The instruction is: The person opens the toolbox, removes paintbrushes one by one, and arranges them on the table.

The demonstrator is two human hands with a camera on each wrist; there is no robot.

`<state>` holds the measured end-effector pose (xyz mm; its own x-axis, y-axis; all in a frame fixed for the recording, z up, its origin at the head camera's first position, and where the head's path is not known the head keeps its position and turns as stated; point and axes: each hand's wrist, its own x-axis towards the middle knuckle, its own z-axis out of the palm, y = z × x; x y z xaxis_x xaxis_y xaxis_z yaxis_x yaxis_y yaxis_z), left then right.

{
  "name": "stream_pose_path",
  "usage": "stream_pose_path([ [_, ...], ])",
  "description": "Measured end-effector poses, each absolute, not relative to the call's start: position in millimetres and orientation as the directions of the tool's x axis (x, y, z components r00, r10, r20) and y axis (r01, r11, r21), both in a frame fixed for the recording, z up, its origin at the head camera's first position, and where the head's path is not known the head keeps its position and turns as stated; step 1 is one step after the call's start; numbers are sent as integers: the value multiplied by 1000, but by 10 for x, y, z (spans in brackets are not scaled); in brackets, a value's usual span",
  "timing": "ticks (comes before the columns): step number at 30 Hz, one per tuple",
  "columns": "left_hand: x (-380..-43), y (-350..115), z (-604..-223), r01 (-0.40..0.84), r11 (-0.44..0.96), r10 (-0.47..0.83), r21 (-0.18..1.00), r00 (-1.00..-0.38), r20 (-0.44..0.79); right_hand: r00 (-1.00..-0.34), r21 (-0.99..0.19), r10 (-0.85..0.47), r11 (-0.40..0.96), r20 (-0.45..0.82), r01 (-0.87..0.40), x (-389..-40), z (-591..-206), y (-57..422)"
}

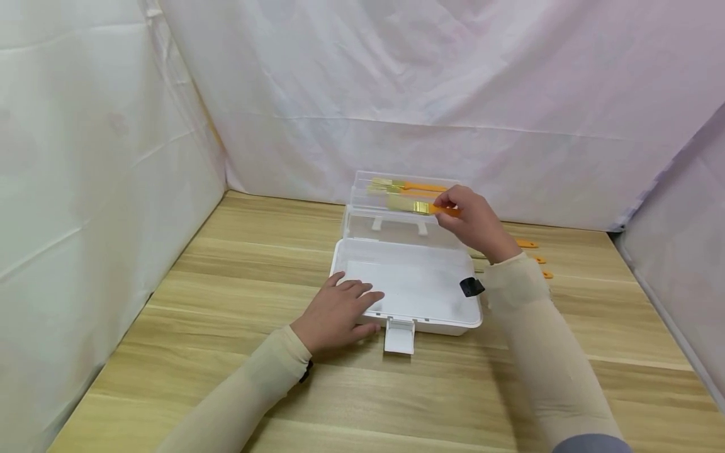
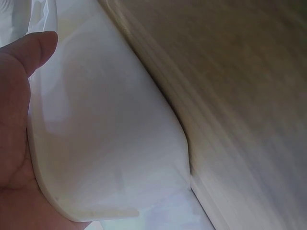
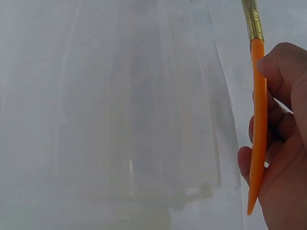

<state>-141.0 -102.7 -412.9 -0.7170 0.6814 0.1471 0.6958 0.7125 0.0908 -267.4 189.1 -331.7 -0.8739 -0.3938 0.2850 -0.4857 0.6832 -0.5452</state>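
A white plastic case point(image 1: 419, 283) lies with its clear lid point(image 1: 396, 228) tipped back. My left hand point(image 1: 340, 311) rests over its front left corner, fingers spread across the rim; in the left wrist view the palm lies along the case wall point(image 2: 110, 120). Above the lid's far part, my right hand point(image 1: 472, 220) holds a flat paintbrush point(image 1: 421, 207) by its orange handle point(image 3: 259, 105), with the bristles pointing left. Two similar paintbrushes point(image 1: 421, 187) lie behind it in the clear far section.
More paintbrushes with orange handles point(image 1: 527, 244) lie on the wooden table point(image 1: 255, 270) right of the case, partly hidden by my right arm. The white latch point(image 1: 399, 340) hangs out at the case's front. White cloth point(image 1: 340, 75) surrounds the table's back and sides.
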Motion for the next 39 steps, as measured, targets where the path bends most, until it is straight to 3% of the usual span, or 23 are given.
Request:
stream_pose_path([
  [12,-1418,-1017,-4141,686,721,673,99,-727,132,-875,-527,-378,698,303,-484,-2451,-3326,2239],
  [20,-1427,-1013,-4165,681,724,669,108,-732,131,-908,-557,-333,718,253,-418,-2311,-3398,2526],
  [39,-1434,-1019,-4147,691,715,677,104,-722,143,-949,-488,-288,814,130,-314,-2105,-3674,3236],
])
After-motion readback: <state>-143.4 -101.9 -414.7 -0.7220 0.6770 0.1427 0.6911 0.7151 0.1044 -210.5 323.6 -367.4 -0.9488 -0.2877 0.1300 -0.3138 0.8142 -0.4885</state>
